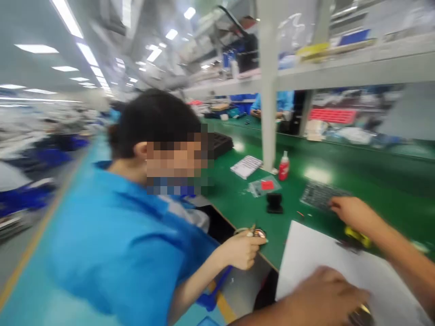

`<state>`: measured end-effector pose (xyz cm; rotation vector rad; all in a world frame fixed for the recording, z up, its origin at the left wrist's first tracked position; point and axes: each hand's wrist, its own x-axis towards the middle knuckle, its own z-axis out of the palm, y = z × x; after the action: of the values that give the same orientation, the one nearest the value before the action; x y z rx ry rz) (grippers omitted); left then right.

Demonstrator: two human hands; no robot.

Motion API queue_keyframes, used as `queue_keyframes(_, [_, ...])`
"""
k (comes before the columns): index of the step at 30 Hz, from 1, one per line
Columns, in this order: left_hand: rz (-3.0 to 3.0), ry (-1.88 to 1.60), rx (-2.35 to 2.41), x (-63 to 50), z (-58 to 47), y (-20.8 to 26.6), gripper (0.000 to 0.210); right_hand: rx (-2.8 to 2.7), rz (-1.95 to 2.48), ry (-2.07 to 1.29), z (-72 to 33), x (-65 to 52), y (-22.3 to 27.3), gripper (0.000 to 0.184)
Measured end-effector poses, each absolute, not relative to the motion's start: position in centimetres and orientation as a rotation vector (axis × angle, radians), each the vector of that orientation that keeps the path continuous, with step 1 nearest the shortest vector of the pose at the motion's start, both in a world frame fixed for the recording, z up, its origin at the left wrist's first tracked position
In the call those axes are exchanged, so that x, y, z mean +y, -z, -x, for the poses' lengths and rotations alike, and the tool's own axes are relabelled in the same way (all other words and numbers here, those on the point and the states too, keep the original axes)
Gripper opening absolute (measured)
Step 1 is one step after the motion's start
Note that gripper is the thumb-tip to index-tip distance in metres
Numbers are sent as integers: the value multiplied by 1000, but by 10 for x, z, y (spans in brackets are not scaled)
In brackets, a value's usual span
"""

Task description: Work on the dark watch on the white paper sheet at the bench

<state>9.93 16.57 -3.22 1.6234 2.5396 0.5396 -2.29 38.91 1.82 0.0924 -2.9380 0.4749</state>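
My left hand point(326, 294), smeared by motion, is over a white sheet point(299, 253) at the bottom. Its fingers curl round a shiny gold-and-dark object point(363, 314), partly cut off by the frame edge. Reaching in from the right, my right hand point(350, 212) has its fingertips pinched together at the edge of a grey, clear-looking tray of small parts point(317, 194). Whatever is between those fingertips is too small to make out. Below that forearm, a yellow-and-black object point(356, 236) and blurred dark bits lie by the sheet.
A co-worker in blue point(136, 244) sits close at left, a hand point(241, 249) holding a small round shiny object point(260, 233). On the green table point(224, 190) are a black open box point(274, 203), a red bottle point(283, 166) and a plastic bag point(256, 188). A white post point(268, 113) rises behind.
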Motion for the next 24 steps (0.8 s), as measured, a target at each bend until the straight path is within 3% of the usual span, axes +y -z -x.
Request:
queue_keyframes(3, [-1660,-794,2332,186,-117,38,65,-3115,11,-395,9,418,-15,18])
queue_keyframes(6, [-1626,-865,2304,183,-114,45,70,-3120,30,-383,16,419,-19,18])
queue_keyframes(24, [-1791,-784,2232,182,-105,50,56,-3325,-218,-197,68,374,-28,23])
